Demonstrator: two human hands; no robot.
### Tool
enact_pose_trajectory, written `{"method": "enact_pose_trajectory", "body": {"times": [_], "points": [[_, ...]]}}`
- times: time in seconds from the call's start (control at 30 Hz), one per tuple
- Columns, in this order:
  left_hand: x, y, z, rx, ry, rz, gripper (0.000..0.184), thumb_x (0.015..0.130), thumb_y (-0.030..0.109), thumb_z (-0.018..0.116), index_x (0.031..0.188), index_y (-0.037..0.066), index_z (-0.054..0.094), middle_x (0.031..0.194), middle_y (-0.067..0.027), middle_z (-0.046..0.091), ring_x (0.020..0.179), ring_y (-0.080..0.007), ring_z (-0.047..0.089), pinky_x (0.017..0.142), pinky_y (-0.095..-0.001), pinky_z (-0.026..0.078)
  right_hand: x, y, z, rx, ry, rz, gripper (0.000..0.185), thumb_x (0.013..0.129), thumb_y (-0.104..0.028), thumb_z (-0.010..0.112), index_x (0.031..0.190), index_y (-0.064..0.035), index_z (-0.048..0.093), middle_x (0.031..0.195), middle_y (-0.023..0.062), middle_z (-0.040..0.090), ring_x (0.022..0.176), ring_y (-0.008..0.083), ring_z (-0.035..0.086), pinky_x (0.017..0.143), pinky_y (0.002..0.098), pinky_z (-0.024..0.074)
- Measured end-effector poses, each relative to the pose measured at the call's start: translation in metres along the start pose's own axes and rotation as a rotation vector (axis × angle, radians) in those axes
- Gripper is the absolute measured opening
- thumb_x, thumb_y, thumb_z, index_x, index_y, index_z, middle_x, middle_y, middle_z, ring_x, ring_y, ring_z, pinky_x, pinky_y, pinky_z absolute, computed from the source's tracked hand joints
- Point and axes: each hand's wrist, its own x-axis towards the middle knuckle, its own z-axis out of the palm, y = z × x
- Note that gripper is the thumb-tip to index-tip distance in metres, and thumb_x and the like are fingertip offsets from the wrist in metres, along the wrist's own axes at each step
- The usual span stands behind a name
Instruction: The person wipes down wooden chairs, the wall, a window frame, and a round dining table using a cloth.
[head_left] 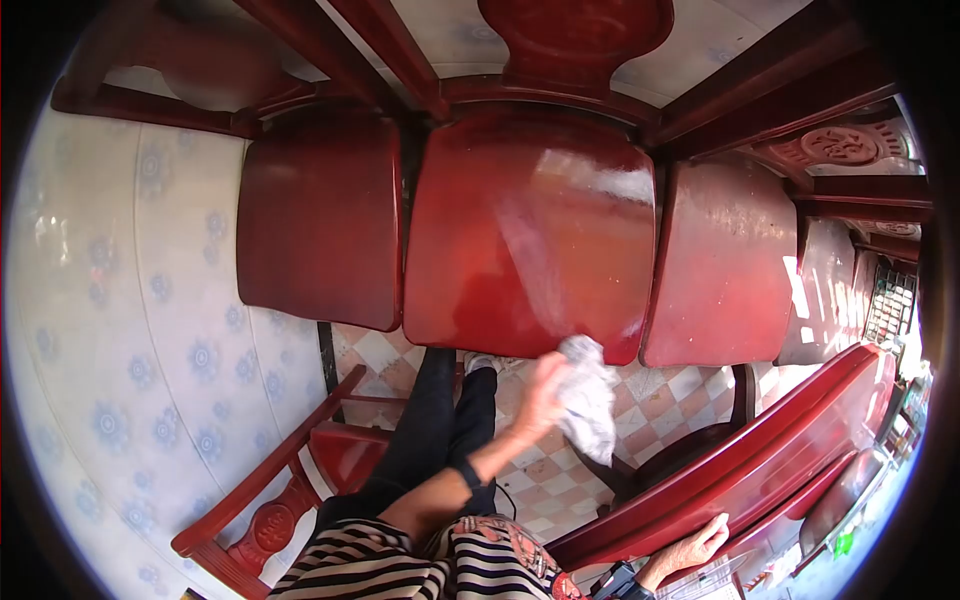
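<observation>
A grey-white cloth (590, 400) hangs from my left hand (545, 392), whose fingers are closed on it and somewhat blurred. The cloth's top reaches the front edge of a glossy red wooden chair seat (530, 240). A pale, streaky mark runs across that seat. On the lower right, my right hand (700, 545) rests on the red table (740, 475) near its edge, fingers stretched out and holding nothing.
Other red seats stand left (320, 220) and right (720, 260) of the middle one. A carved chair (272, 532) is at lower left, and a dark stool (685, 460) stands by the table. Chequered tiles (540, 480) cover the floor; a patterned pale wall (150, 300) is on the left.
</observation>
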Motion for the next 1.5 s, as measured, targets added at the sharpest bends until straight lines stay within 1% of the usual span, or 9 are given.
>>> {"method": "enact_pose_trajectory", "body": {"times": [0.13, 0.23, 0.47, 0.7, 0.8, 0.9, 1.13, 1.27, 1.5], "points": [[0.029, -0.045, -0.122, 0.135, 0.306, -0.35, 0.06, 0.069, 0.01, 0.063, 0.123, -0.004, 0.04, 0.117, -0.0195, 0.043, 0.112, -0.0346, 0.042, 0.1, -0.0408, 0.031, 0.001, 0.006, -0.001, 0.011, 0.014, -0.006, 0.03, 0.092, -0.032, 0.054, 0.084, -0.0041, 0.058, 0.075, 0.0004, 0.05, 0.072, 0.0108, 0.044, 0.071, 0.0249, 0.0403], [0.065, -0.089, -0.157, 0.232, 0.663, -0.218, 0.068, 0.079, 0.019, 0.064, 0.131, -0.007, 0.029, 0.128, -0.0254, 0.035, 0.117, -0.036, 0.036, 0.102, -0.0426, 0.027, 0.001, 0.004, -0.001, 0.086, -0.01, 0.01, 0.028, 0.092, -0.031, 0.053, 0.084, -0.0047, 0.058, 0.076, 0.0007, 0.051, 0.073, 0.0109, 0.045, 0.071, 0.0249, 0.0409], [0.16, -0.085, -0.087, 0.663, 0.477, 0.081, 0.041, 0.075, 0.013, 0.063, 0.114, 0.002, 0.052, 0.127, -0.0195, 0.042, 0.11, -0.0382, 0.04, 0.096, -0.0464, 0.034, 0.001, 0.003, 0.0, 0.13, -0.027, 0.092, 0.028, 0.093, -0.03, 0.051, 0.085, -0.0046, 0.058, 0.076, 0.0025, 0.053, 0.072, 0.0116, 0.047, 0.071, 0.0253, 0.0428], [0.068, -0.055, 0.068, 0.586, -0.349, 0.697, 0.04, 0.07, 0.012, 0.059, 0.109, 0.003, 0.056, 0.126, -0.0142, 0.047, 0.115, -0.0303, 0.044, 0.092, -0.0403, 0.037, 0.0, 0.001, 0.001, -0.005, -0.008, 0.007, 0.03, 0.093, -0.031, 0.051, 0.081, -0.0041, 0.055, 0.073, 0.0013, 0.048, 0.07, 0.0113, 0.044, 0.069, 0.0257, 0.0394], [0.052, -0.037, 0.058, 0.37, -0.437, 0.528, 0.038, 0.072, 0.013, 0.056, 0.11, 0.008, 0.056, 0.127, -0.0111, 0.047, 0.112, -0.0278, 0.047, 0.088, -0.038, 0.042, 0.002, 0.012, -0.001, -0.018, 0.015, -0.026, 0.027, 0.094, -0.029, 0.052, 0.082, -0.0047, 0.055, 0.072, 0.0005, 0.047, 0.07, 0.0108, 0.043, 0.069, 0.0247, 0.039], [0.087, -0.056, 0.024, 0.487, -0.325, 0.88, 0.029, 0.074, 0.014, 0.054, 0.103, 0.015, 0.057, 0.12, -0.0099, 0.05, 0.102, -0.0256, 0.052, 0.081, -0.0355, 0.047, 0.005, 0.024, -0.002, 0.212, -0.069, -0.011, 0.021, 0.095, -0.022, 0.05, 0.083, -0.0048, 0.052, 0.074, -0.0004, 0.044, 0.072, 0.0099, 0.042, 0.07, 0.0219, 0.0373], [0.224, -0.086, -0.099, 0.74, 0.039, 0.662, 0.025, 0.069, 0.005, 0.056, 0.092, 0.011, 0.062, 0.115, -0.0125, 0.055, 0.094, -0.0292, 0.053, 0.083, -0.0387, 0.046, -0.008, -0.023, -0.003, -0.162, -0.014, -0.177, 0.024, 0.091, -0.02, 0.055, 0.091, 0.0032, 0.059, 0.087, 0.0132, 0.06, 0.08, 0.0209, 0.054, 0.076, 0.0308, 0.0448], [0.281, -0.112, -0.175, 1.016, 0.375, 0.079, 0.048, 0.076, 0.021, 0.065, 0.119, 0.007, 0.05, 0.132, -0.0136, 0.042, 0.114, -0.0352, 0.041, 0.089, -0.0461, 0.037, -0.005, -0.02, -0.002, -0.198, 0.016, -0.16, 0.023, 0.091, -0.02, 0.055, 0.09, 0.0031, 0.059, 0.086, 0.0135, 0.06, 0.079, 0.0214, 0.054, 0.075, 0.0308, 0.0448], [0.29, -0.114, -0.13, 0.688, 0.553, 0.041, 0.048, 0.075, 0.012, 0.063, 0.119, 0.001, 0.048, 0.131, -0.0217, 0.039, 0.121, -0.0414, 0.034, 0.1, -0.0478, 0.029, 0.0, -0.027, 0.0, -0.215, 0.008, -0.137, 0.023, 0.091, -0.019, 0.055, 0.088, 0.0036, 0.059, 0.082, 0.0139, 0.059, 0.075, 0.0204, 0.053, 0.071, 0.0299, 0.0445]]}}
